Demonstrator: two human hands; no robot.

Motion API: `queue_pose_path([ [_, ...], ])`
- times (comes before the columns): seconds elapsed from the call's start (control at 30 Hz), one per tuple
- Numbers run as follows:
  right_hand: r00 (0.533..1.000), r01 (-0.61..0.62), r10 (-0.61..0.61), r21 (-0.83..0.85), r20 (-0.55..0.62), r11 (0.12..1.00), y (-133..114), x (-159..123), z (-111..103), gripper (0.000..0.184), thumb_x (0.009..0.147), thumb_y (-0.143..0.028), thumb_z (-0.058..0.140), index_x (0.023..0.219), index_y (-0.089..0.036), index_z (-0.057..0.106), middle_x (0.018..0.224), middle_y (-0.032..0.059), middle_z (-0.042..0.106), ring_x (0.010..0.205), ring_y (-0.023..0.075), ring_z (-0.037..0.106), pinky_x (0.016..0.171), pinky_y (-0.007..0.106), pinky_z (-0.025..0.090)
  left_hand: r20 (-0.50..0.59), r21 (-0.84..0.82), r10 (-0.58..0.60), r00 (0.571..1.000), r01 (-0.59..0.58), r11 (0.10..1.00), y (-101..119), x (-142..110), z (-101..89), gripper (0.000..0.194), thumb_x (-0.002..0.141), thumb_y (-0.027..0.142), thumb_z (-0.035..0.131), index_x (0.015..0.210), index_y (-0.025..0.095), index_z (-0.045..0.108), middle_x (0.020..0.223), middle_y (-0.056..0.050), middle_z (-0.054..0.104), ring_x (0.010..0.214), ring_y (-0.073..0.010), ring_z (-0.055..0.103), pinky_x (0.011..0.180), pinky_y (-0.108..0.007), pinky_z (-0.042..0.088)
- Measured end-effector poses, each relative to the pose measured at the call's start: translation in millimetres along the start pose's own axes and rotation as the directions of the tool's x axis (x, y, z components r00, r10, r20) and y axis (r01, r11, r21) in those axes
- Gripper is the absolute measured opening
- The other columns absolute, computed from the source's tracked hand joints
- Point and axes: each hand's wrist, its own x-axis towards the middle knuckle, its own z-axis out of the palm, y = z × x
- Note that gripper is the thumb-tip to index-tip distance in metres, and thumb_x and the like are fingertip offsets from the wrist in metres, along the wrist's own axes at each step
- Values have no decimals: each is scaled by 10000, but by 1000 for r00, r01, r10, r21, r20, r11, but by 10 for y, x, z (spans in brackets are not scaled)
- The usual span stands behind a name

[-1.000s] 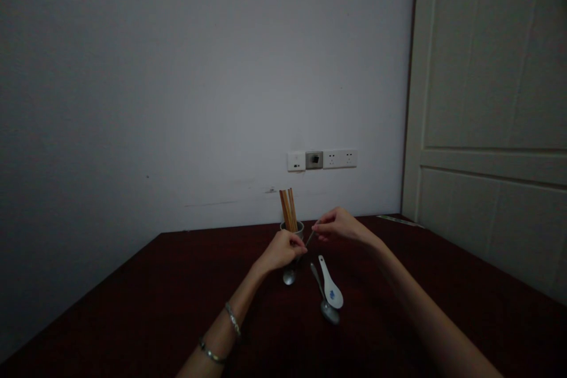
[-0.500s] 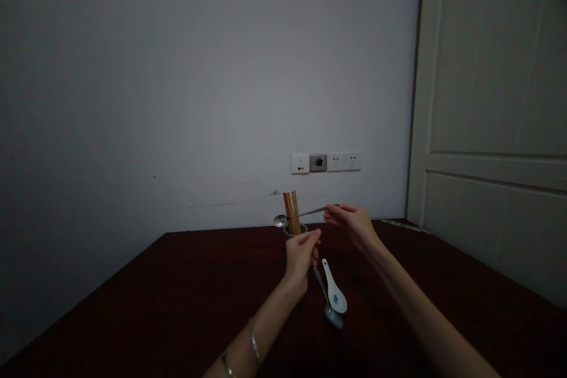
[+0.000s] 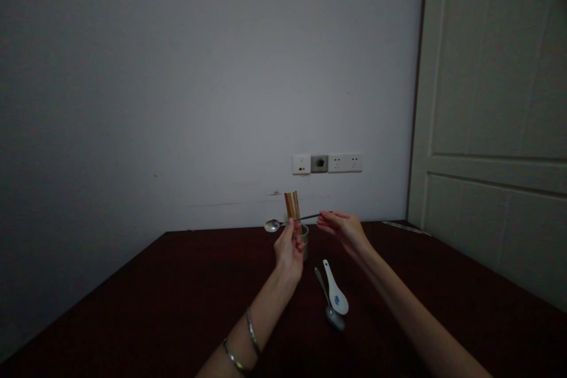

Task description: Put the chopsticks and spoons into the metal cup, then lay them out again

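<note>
Chopsticks (image 3: 290,204) already stand in the cup (image 3: 305,242), your left hand (image 3: 289,251) and right hand (image 3: 343,227) pinch a long spoon (image 3: 271,225) before it, fingers closed, and a white spoon (image 3: 339,302) and grey spoon (image 3: 335,319) lie unheld, nearer you than the cup.

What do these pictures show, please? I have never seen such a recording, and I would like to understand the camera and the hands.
There is no machine here: a person works with bare hands. One camera, worn on the head, looks forward and down. The right hand holds the handle end of a metal spoon; the left hand grips it nearer the bowl. Behind the left hand, chopsticks stand in a cup. On the dark red table, a white spoon lies beside another metal spoon.
</note>
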Motion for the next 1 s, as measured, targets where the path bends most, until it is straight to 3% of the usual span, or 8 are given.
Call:
queue_pose_path([
  [0.13, 997, -60, 62, -52, 36, 997, -14, -26, 21, 130, 569, -173, 724, 638, -94, 649, 603, 70, 666, 604, 154, 640, 615, 247, 557, -23, -19, 58, 998, -58, 998, 90, 62, 13, 105, 705, 180, 644, 734, 94, 592, 623, -3, 564, 358, 13, 351, 312, -111, 233],
  [0.27, 986, -129, 149, -221, 77, 967, -33, -52, 25, 90, 597, -151, 702, 636, -88, 652, 603, 79, 667, 563, 142, 634, 562, 221, 548, 1, 32, 168, 986, -168, 985, 181, 132, 1, 228, 610, 247, 722, 730, 84, 619, 582, 19, 523, 366, 9, 345, 312, -124, 217],
  [0.4, 938, -169, 275, -411, 213, 896, 36, -105, 62, 143, 620, -209, 701, 675, -81, 666, 631, 84, 673, 547, 123, 628, 532, 191, 530, 49, 112, 258, 965, -262, 959, 278, 185, -27, 356, 529, 313, 756, 772, 76, 646, 571, 47, 464, 394, 7, 340, 331, -135, 205],
  [0.63, 857, -149, 398, -582, 328, 800, 321, -187, 218, 211, 575, -274, 734, 626, -82, 662, 548, 56, 648, 507, 118, 620, 517, 202, 530, 128, 354, 219, 967, -251, 901, 309, 251, -75, 420, 515, 394, 734, 789, 82, 664, 490, 63, 406, 389, -7, 297, 342, -150, 177],
  [1.0, 844, -97, 390, -612, 367, 785, 522, -181, 201, 290, 538, -358, 741, 608, -89, 658, 536, 37, 631, 512, 106, 604, 531, 213, 514, 230, 558, 188, 955, -288, 778, 242, 332, -154, 467, 519, 447, 710, 786, 66, 675, 441, 56, 398, 375, -26, 293, 334, -168, 189],
])
